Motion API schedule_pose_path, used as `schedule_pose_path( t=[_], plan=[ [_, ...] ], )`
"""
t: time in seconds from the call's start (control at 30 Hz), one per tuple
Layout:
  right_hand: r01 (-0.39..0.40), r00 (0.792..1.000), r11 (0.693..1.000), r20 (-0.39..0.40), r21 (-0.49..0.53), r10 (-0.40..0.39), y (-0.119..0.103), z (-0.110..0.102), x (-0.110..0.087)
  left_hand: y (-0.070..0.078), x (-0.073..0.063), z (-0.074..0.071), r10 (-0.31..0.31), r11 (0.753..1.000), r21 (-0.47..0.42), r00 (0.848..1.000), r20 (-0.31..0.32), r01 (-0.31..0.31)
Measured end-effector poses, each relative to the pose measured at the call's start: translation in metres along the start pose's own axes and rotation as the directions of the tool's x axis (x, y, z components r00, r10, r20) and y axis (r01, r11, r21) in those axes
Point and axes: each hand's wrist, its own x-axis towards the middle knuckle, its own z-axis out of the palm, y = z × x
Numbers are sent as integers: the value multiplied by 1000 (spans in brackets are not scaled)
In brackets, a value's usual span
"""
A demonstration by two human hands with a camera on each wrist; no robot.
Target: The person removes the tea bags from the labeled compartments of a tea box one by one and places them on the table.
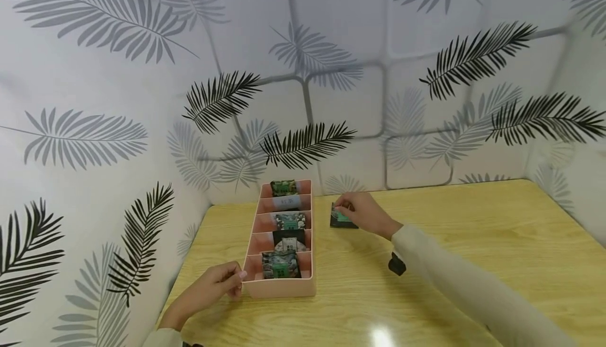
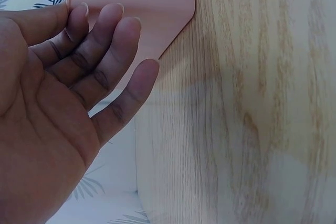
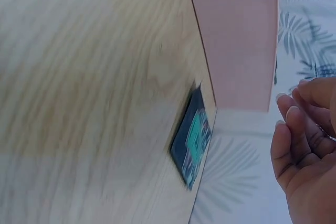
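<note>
A long pink divided box stands on the table, with printed sachets in its compartments. My left hand pinches the rim at its near left corner between thumb and index finger; the other fingers are loosely bent in the left wrist view. To the right of the box's far end, a dark sachet with a green label lies flat on the table. My right hand is over it, partly covering it in the head view. In the right wrist view the sachet lies apart from the loosely curled fingers, which hold nothing visible.
The nearest compartment holds a green-labelled sachet; another sachet sits behind it. A wood-grain table extends right, with patterned leaf-print wall covering along its back and left. A small black object shows beneath the right sleeve.
</note>
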Motion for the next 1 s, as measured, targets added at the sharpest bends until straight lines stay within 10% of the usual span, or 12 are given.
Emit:
schedule_pose_path(
  t=[1.0],
  plan=[
    [175,971,982,152,73,-184,-100,48,-18,3,1,0,-11,1000,-5,1000,14,11]
  ],
)
